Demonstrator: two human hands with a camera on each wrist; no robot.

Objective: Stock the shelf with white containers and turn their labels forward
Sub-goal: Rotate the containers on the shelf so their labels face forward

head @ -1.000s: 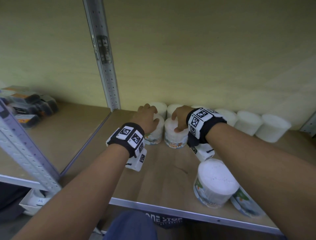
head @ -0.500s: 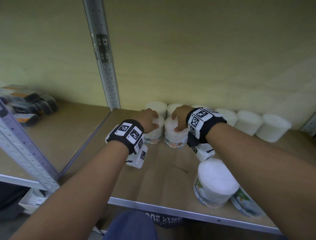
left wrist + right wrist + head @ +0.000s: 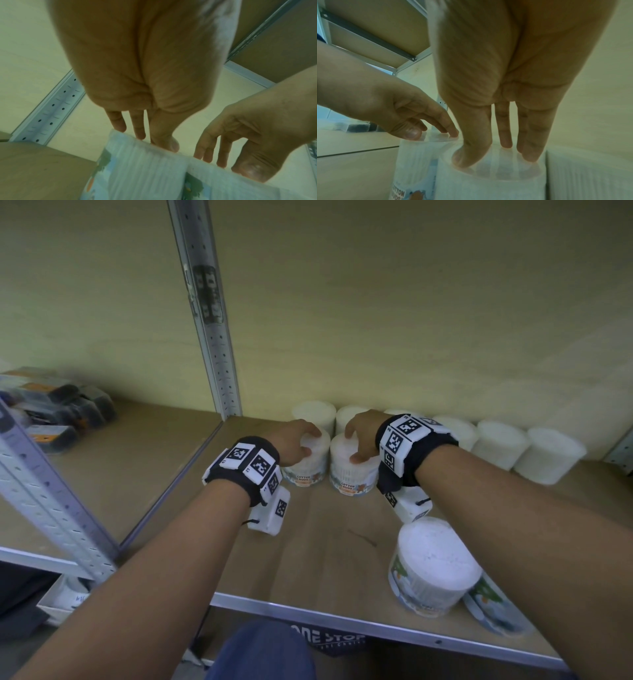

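Observation:
Two white cotton-bud containers stand side by side on the wooden shelf [image 3: 322, 546], labels facing me. My left hand [image 3: 310, 442] grips the lid of the left container [image 3: 304, 472] with thumb in front and fingertips behind; the left wrist view shows those fingertips [image 3: 140, 135] on its rim. My right hand [image 3: 353, 446] grips the top of the right container [image 3: 349, 477] the same way; in the right wrist view its thumb and fingers press into the lid [image 3: 488, 186]. Behind them, a row of white containers [image 3: 498, 443] lines the back wall.
Near the front edge at right stands a bigger white container [image 3: 433, 566], with another one [image 3: 493, 607] lying beside it. A perforated metal upright [image 3: 209, 313] bounds the bay on the left. Dark packets [image 3: 58, 412] fill the neighbouring shelf. Bare board lies between my forearms.
My left hand has drawn back and left over its container, uncovering more of the lid and the label. The right hand has hardly moved.

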